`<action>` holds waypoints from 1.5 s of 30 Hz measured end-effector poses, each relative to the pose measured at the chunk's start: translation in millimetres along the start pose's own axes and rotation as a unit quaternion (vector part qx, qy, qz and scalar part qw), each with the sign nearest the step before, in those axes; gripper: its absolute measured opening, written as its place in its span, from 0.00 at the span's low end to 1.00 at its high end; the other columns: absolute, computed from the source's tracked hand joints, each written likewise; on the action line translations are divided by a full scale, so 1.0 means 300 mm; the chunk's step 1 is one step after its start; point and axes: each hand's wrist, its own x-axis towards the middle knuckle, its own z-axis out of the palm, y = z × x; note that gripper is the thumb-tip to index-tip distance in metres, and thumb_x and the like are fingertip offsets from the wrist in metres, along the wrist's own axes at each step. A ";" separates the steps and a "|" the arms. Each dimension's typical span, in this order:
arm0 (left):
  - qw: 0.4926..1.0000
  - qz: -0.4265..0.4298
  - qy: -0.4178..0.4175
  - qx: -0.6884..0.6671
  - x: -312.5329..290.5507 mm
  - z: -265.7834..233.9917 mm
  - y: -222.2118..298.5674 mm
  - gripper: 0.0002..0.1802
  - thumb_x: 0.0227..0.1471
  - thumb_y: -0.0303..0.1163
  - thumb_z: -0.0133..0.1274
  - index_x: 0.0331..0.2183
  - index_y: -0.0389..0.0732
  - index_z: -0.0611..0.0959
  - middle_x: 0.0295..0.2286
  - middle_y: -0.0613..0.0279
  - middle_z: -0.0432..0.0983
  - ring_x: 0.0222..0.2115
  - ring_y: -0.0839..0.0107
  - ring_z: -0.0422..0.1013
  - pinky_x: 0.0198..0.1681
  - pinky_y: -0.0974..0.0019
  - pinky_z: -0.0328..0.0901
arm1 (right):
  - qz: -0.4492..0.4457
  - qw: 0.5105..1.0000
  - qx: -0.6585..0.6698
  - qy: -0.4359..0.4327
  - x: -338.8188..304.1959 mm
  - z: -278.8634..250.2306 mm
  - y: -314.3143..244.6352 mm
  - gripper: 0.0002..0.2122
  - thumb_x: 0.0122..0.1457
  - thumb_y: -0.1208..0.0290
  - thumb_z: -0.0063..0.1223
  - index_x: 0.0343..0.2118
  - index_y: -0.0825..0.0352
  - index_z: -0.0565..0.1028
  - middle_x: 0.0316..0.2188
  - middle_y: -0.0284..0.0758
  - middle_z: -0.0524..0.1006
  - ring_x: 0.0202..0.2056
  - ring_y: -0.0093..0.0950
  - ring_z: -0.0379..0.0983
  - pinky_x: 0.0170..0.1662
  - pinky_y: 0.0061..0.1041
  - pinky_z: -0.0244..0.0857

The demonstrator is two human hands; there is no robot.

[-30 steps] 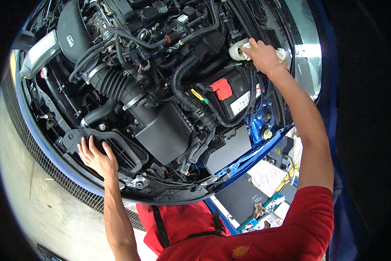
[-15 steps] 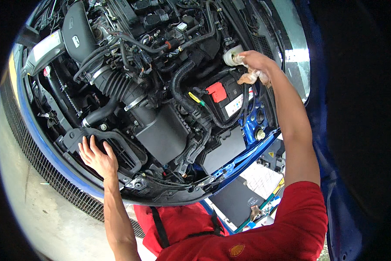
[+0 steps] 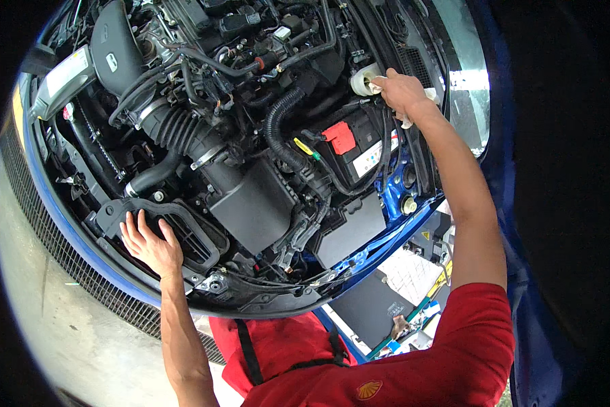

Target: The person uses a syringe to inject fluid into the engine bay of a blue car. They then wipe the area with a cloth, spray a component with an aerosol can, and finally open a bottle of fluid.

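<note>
My left hand (image 3: 153, 245) lies flat with fingers spread on the black plastic air intake duct (image 3: 195, 230) at the front of the engine bay. Far right, my right hand (image 3: 403, 93) is closed on a crumpled, pale stained cloth (image 3: 406, 122), mostly hidden by the hand. Its fingertips are at the open mouth of a whitish fluid reservoir (image 3: 363, 79), where a bit of the cloth shows. Nearer than the reservoir sits the car battery (image 3: 356, 150), with a red terminal cover (image 3: 339, 138).
A ribbed intake hose (image 3: 177, 132) runs to the air filter box (image 3: 253, 207). A black corrugated tube (image 3: 278, 129) curves beside the battery. An oblong bottle (image 3: 64, 83) stands far left. Beyond the blue fender, a cart (image 3: 369, 308) holds papers and small items. The windshield (image 3: 469, 102) is at right.
My right hand has shifted slightly, and the cloth that hung below it is now gathered mostly under the hand. My left hand keeps its place on the duct.
</note>
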 end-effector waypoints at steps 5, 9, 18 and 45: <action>1.000 0.004 0.002 0.002 0.004 -0.002 0.001 0.28 0.57 0.41 0.54 0.57 0.42 0.72 0.62 0.54 0.60 0.65 0.49 0.49 0.67 0.45 0.44 | -0.016 0.999 0.042 0.007 -0.004 0.037 -0.005 0.17 0.62 0.70 0.45 0.52 0.49 0.77 0.42 0.43 0.76 0.42 0.43 0.78 0.44 0.40 0.72; 1.000 0.004 0.004 -0.004 0.003 0.011 -0.004 0.28 0.57 0.41 0.54 0.57 0.42 0.72 0.62 0.54 0.60 0.65 0.49 0.50 0.67 0.45 0.44 | 0.054 0.927 0.360 -0.089 -0.023 0.036 0.064 0.19 0.63 0.71 0.42 0.56 0.57 0.74 0.45 0.37 0.79 0.44 0.30 0.76 0.49 0.29 0.68; 1.000 0.003 0.014 0.006 0.001 0.004 0.007 0.28 0.57 0.42 0.54 0.57 0.42 0.73 0.62 0.55 0.60 0.65 0.50 0.50 0.67 0.45 0.44 | 0.154 0.545 0.824 -0.001 -0.504 0.007 -0.013 0.20 0.58 0.65 0.55 0.53 0.67 0.73 0.43 0.35 0.79 0.41 0.25 0.78 0.43 0.26 0.76; 1.000 0.018 0.021 0.012 -0.002 0.012 -0.003 0.28 0.57 0.42 0.54 0.57 0.43 0.73 0.61 0.55 0.61 0.65 0.49 0.51 0.67 0.44 0.45 | 0.214 0.550 0.806 -0.043 -0.670 -0.073 -0.286 0.21 0.65 0.56 0.42 0.55 0.64 0.71 0.42 0.34 0.81 0.31 0.15 0.76 0.21 0.13 0.60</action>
